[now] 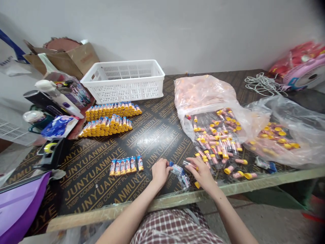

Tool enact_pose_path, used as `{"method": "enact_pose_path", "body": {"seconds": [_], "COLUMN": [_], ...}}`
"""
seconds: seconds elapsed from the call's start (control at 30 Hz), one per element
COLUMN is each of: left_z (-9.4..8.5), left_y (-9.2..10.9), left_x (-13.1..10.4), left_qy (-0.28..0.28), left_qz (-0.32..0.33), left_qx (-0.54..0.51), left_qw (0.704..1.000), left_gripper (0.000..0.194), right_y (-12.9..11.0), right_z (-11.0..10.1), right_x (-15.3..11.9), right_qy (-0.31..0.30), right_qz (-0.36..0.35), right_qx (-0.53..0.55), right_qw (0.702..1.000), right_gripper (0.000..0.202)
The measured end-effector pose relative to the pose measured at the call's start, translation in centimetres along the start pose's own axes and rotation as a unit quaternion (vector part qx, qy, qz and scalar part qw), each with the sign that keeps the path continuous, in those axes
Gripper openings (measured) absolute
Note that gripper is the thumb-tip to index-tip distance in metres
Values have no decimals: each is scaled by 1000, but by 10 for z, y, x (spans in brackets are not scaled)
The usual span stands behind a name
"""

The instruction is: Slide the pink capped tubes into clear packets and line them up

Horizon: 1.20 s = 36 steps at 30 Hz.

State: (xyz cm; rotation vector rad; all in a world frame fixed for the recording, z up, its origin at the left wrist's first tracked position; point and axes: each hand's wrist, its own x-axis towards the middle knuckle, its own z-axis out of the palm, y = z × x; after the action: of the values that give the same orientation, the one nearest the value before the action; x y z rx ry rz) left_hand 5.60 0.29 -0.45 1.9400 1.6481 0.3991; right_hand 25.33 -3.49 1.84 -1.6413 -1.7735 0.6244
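My left hand [160, 172] is closed, its thumb and finger pinching the edge of a blue printed wrapper [177, 168]. My right hand [203, 173] grips a small clear tube [190, 164] with pinkish contents, close beside the wrapper. Between the hands, more loose wrappers [185, 182] lie on the dark plywood table. Left of my left hand stretches a short row of wrapped tubes [125, 165] with blue tops and yellow lower ends. A heap of unwrapped yellow-capped tubes [215, 142] spreads to the right, and a few lie singly near the table edge.
Stacked wrapped tubes [109, 123] sit before a white plastic basket [127, 88]. At the back right are a big plastic bag [203, 91], another bag [286, 118], a white cord [264, 84] and a pink fan [304, 73]. A tape dispenser [52, 154] and bottles stand left.
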Motion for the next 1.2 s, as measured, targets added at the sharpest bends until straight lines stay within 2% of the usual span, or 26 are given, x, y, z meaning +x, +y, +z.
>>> {"method": "enact_pose_path", "body": {"seconds": [0.17,0.3,0.37,0.47,0.6,0.67,0.77,0.87,1.0,1.2], "left_z": [0,-2,-2,-4,-13,-19,-26,-30,-35,-37], "left_y": [-2,-7,-8,-9,-6,-5,-4,-6,-8,-9], "left_x": [1,2,2,5,9,10,11,11,10,8], "left_qy": [7,9,3,-5,-20,-31,-43,-41,-23,18], "left_qz": [-2,25,15,-45,-135,-164,-197,-211,-216,-211], "left_qx": [-46,-168,-243,-384,-557,-602,-632,-638,-648,-634], "left_qw": [999,986,970,922,819,781,749,739,730,744], "left_gripper": [11,11,10,14,44,38,20,19,33,43], "right_y": [-5,-8,-11,-16,-24,-28,-33,-36,-39,-45], "right_z": [2,4,4,6,8,10,13,15,18,22], "right_x": [-2,-2,-2,-2,-5,-7,-9,-9,-11,-15], "right_qy": [21,58,70,85,80,81,92,106,135,145], "right_qz": [14,34,35,17,9,17,21,18,3,-64], "right_qx": [18,43,62,97,145,166,185,182,159,118], "right_qw": [1000,997,995,991,986,983,978,977,978,980], "right_gripper": [22,15,14,11,20,22,21,20,21,31]}}
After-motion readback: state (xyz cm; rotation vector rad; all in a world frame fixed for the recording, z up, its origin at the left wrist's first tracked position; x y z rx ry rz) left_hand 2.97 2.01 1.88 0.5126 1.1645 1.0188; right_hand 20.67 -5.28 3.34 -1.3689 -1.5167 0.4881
